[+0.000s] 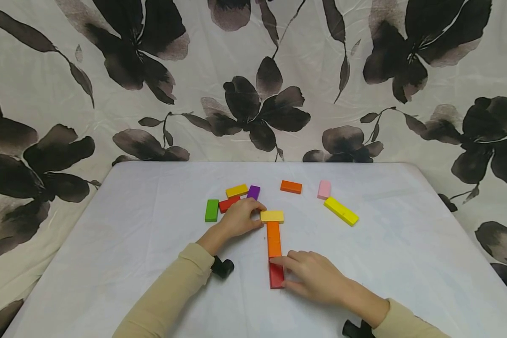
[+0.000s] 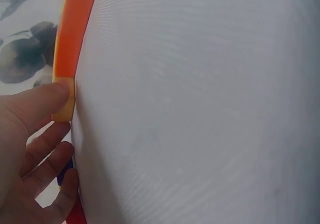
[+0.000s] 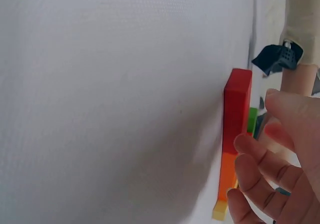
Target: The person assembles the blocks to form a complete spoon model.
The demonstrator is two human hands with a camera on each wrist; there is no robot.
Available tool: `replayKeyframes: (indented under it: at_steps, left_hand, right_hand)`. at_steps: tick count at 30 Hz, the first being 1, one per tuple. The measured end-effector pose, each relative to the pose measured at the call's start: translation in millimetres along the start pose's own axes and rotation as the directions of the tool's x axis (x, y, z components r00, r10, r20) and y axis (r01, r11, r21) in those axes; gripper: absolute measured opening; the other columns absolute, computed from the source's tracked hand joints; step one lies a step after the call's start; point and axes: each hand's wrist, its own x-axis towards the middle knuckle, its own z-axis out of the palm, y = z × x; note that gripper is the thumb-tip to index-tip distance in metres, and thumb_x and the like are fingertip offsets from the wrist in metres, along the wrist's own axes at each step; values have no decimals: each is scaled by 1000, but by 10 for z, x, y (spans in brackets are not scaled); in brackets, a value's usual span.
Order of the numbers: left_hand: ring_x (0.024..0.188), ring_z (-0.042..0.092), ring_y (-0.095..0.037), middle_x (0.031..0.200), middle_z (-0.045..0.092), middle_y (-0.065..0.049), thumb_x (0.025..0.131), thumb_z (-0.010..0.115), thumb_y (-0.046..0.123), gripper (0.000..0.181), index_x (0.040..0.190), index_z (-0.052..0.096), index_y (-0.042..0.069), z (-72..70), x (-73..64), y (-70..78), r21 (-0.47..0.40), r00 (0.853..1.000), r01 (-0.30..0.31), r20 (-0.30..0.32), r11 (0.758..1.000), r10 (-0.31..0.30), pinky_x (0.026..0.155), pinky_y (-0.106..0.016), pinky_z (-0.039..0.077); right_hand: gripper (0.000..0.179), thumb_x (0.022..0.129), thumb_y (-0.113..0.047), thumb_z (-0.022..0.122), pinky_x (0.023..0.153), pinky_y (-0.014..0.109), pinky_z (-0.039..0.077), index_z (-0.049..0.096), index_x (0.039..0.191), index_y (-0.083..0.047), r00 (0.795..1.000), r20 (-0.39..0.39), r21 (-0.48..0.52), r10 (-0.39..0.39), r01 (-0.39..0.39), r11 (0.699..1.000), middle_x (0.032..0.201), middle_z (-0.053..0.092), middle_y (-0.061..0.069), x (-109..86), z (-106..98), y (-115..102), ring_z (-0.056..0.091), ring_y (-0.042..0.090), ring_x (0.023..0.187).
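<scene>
In the head view a pale yellow block (image 1: 272, 216) lies crosswise above an orange block (image 1: 273, 238) and a red block (image 1: 276, 277), which run end to end below it like a T. My left hand (image 1: 238, 218) pinches the yellow block's left end; the left wrist view shows the thumb (image 2: 52, 95) against its side. My right hand (image 1: 317, 274) has its index fingertip resting where orange and red meet. Its thumb is close to the red block's right edge. In the right wrist view, the fingers (image 3: 265, 179) are loosely bent beside the red block (image 3: 236, 109).
Left of the T lie a green block (image 1: 211, 210), a red one (image 1: 229, 203), a yellow one (image 1: 236, 190) and a purple one (image 1: 253, 192). Toward the right are an orange block (image 1: 291, 187), a pink block (image 1: 324, 189) and a long bright yellow piece (image 1: 341, 211). Floral cloth (image 1: 186, 94) hangs behind the white table (image 1: 152, 202).
</scene>
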Motion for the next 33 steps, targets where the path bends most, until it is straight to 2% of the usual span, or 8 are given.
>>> replayKeyframes:
  at_steps: [5, 14, 19, 24, 33]
  left_hand:
    - [87, 52, -13, 98, 60, 1, 77, 75, 26, 41, 114, 64, 14, -12, -18, 1, 25, 1000, 13, 20, 1000, -14, 82, -27, 48]
    - [95, 54, -13, 106, 58, 1, 78, 73, 27, 43, 117, 62, 13, -56, -115, 35, 11, 998, -26, 57, 1000, 25, 87, -30, 48]
    - [105, 54, -16, 115, 57, 0, 77, 73, 30, 46, 118, 61, 13, -73, -202, 89, 38, 995, -84, 54, 996, 82, 92, -34, 45]
    - [113, 51, -19, 121, 57, -1, 77, 72, 35, 50, 119, 61, 12, -76, -299, 139, 79, 987, -157, 54, 984, 153, 99, -38, 40]
    - [123, 42, -22, 135, 48, -1, 77, 66, 47, 63, 131, 52, 16, -39, -441, 219, 167, 977, -203, 99, 965, 189, 100, -45, 35]
  right_hand:
    - [38, 82, -22, 67, 65, 16, 46, 59, 120, -22, 998, -56, 21, 23, -22, 1000, 86, 59, -9, -2, -44, 51, 54, 4, 74]
    - [32, 81, -20, 69, 65, 18, 48, 63, 113, -18, 992, -107, 29, 72, -70, 997, 86, 61, -9, 28, -102, 144, 55, 4, 76]
    - [30, 81, -18, 69, 65, 19, 48, 64, 111, -17, 985, -149, 31, 82, -79, 996, 86, 61, -8, 31, -102, 205, 55, 4, 76]
    - [30, 81, -18, 70, 66, 19, 49, 64, 111, -17, 979, -162, 46, 128, -122, 991, 88, 62, -8, 41, -110, 288, 56, 4, 78]
    - [29, 81, -16, 70, 68, 23, 50, 65, 109, -17, 960, -234, 67, 154, -143, 988, 92, 64, -6, 83, -130, 454, 58, 9, 82]
